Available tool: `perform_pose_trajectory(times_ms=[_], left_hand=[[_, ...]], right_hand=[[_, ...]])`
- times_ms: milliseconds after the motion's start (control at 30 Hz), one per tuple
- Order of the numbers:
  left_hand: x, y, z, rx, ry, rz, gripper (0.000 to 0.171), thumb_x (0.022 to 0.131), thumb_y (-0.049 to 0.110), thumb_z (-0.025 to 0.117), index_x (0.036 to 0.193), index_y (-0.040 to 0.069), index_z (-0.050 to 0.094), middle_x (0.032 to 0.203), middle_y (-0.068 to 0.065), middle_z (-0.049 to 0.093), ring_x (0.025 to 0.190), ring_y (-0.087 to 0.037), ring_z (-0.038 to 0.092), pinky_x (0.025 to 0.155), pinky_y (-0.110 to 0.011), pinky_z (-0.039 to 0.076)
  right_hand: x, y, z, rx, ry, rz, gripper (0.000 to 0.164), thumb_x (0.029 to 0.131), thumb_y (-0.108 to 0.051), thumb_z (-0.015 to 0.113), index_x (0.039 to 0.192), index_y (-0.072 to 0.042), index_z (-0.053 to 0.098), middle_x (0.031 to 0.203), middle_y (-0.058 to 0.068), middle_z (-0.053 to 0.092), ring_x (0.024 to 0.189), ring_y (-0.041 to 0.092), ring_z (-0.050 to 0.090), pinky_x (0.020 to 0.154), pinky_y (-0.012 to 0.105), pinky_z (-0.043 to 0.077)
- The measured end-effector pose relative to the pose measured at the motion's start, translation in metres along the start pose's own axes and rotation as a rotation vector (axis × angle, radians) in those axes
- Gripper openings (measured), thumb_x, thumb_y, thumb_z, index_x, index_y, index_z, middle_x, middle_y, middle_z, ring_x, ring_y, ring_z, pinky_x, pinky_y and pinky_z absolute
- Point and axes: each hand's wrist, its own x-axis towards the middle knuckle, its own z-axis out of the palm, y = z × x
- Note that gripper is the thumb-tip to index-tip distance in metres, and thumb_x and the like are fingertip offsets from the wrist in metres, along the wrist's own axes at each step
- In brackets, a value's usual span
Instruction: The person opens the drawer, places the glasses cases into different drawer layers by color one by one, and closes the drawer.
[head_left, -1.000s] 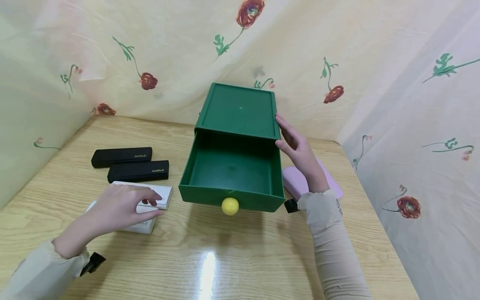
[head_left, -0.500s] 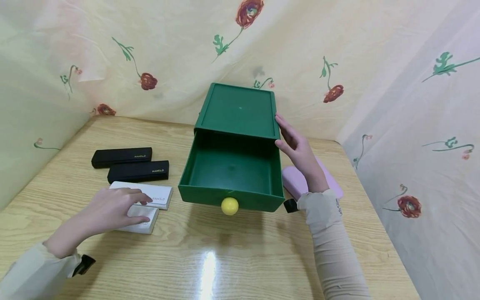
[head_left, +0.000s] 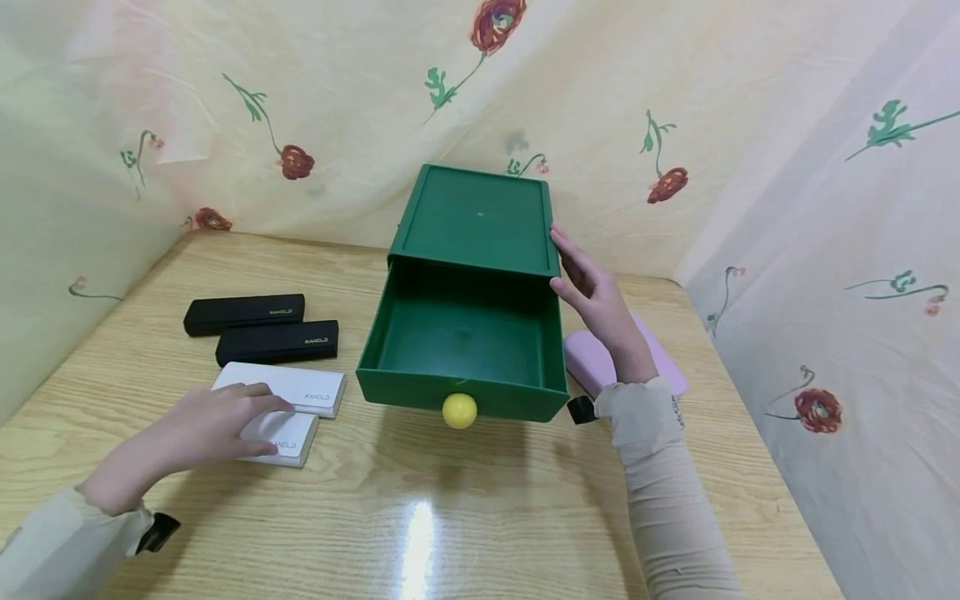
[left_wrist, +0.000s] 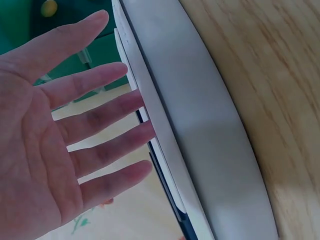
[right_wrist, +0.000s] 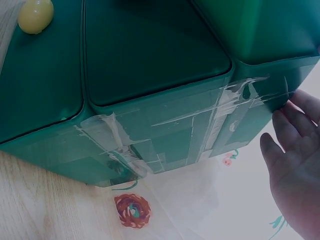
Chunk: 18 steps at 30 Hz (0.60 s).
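My left hand (head_left: 187, 433) is over the nearer white glasses case (head_left: 288, 433), fingers spread and the palm down. In the left wrist view its straight fingers reach the side of a white case (left_wrist: 180, 105). A second white glasses case (head_left: 292, 385) lies just behind. My right hand (head_left: 603, 312) rests its fingertips against the right side of a green drawer cabinet (head_left: 480, 221). That cabinet's top drawer (head_left: 405, 394), with a yellow ball knob (head_left: 460, 411), is pulled out and bare inside. Clear tape (right_wrist: 165, 125) covers the cabinet side in the right wrist view.
Behind the white cases lie two black glasses cases, one farther back (head_left: 243, 314) and one nearer (head_left: 277, 342). A light purple case (head_left: 592, 362) is partly hidden under my right forearm. A flowered cloth (head_left: 360, 108) hangs behind the wooden table (head_left: 495, 517).
My left hand has moved left and slightly down over the white cases, uncovering more of them. My right hand and the drawer cabinet have stayed in place.
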Motion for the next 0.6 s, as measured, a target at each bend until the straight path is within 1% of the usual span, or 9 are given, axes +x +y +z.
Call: perform_pose_trajectory(times_ms=[133, 200, 300, 367, 467, 600], left_hand=[[-0.002, -0.005, 0.002, -0.035, -0.026, 0.011, 0.044, 0.072, 0.036, 0.083, 0.112, 0.020, 0.071, 0.109, -0.003, 0.067, 0.096, -0.028, 0.066, 0.059, -0.038, 0.051], [-0.002, -0.007, 0.003, -0.057, -0.029, 0.024, 0.045, 0.072, 0.033, 0.084, 0.112, 0.020, 0.071, 0.110, -0.003, 0.066, 0.097, -0.028, 0.065, 0.064, -0.043, 0.054], [-0.003, -0.012, 0.003, -0.092, -0.036, 0.046, 0.045, 0.071, 0.028, 0.085, 0.112, 0.020, 0.070, 0.111, -0.003, 0.065, 0.098, -0.027, 0.064, 0.073, -0.048, 0.056], [-0.004, -0.015, 0.004, -0.109, -0.033, 0.067, 0.045, 0.070, 0.025, 0.086, 0.112, 0.019, 0.070, 0.111, -0.003, 0.065, 0.099, -0.027, 0.064, 0.077, -0.048, 0.056], [-0.005, -0.019, 0.005, -0.127, -0.031, 0.098, 0.048, 0.069, 0.021, 0.086, 0.114, 0.019, 0.069, 0.112, -0.003, 0.063, 0.099, -0.027, 0.063, 0.079, -0.047, 0.055], [-0.008, -0.024, 0.005, -0.125, -0.022, 0.130, 0.054, 0.067, 0.015, 0.086, 0.118, 0.021, 0.068, 0.114, -0.002, 0.062, 0.100, -0.026, 0.061, 0.077, -0.045, 0.055]], right_hand=[[0.000, 0.000, 0.001, 0.006, -0.005, 0.008, 0.057, 0.100, -0.016, 0.052, 0.153, -0.018, 0.030, 0.162, -0.004, 0.021, 0.151, 0.014, 0.018, 0.122, 0.043, 0.017], [0.001, 0.000, 0.001, 0.008, -0.004, 0.012, 0.057, 0.100, -0.016, 0.052, 0.153, -0.018, 0.030, 0.162, -0.004, 0.021, 0.151, 0.014, 0.017, 0.122, 0.044, 0.017], [0.000, 0.000, 0.001, 0.007, -0.003, 0.017, 0.056, 0.101, -0.015, 0.052, 0.153, -0.019, 0.030, 0.162, -0.005, 0.021, 0.151, 0.014, 0.017, 0.122, 0.043, 0.017], [0.000, 0.000, 0.000, 0.008, -0.004, 0.017, 0.057, 0.101, -0.015, 0.051, 0.153, -0.019, 0.030, 0.162, -0.005, 0.021, 0.151, 0.014, 0.017, 0.122, 0.043, 0.017], [0.000, -0.001, 0.000, 0.007, -0.005, 0.018, 0.057, 0.101, -0.013, 0.051, 0.153, -0.018, 0.030, 0.163, -0.004, 0.021, 0.151, 0.015, 0.017, 0.122, 0.043, 0.017], [0.000, -0.001, 0.001, 0.007, -0.006, 0.013, 0.057, 0.101, -0.013, 0.050, 0.153, -0.017, 0.030, 0.163, -0.003, 0.021, 0.151, 0.015, 0.017, 0.122, 0.041, 0.018]])
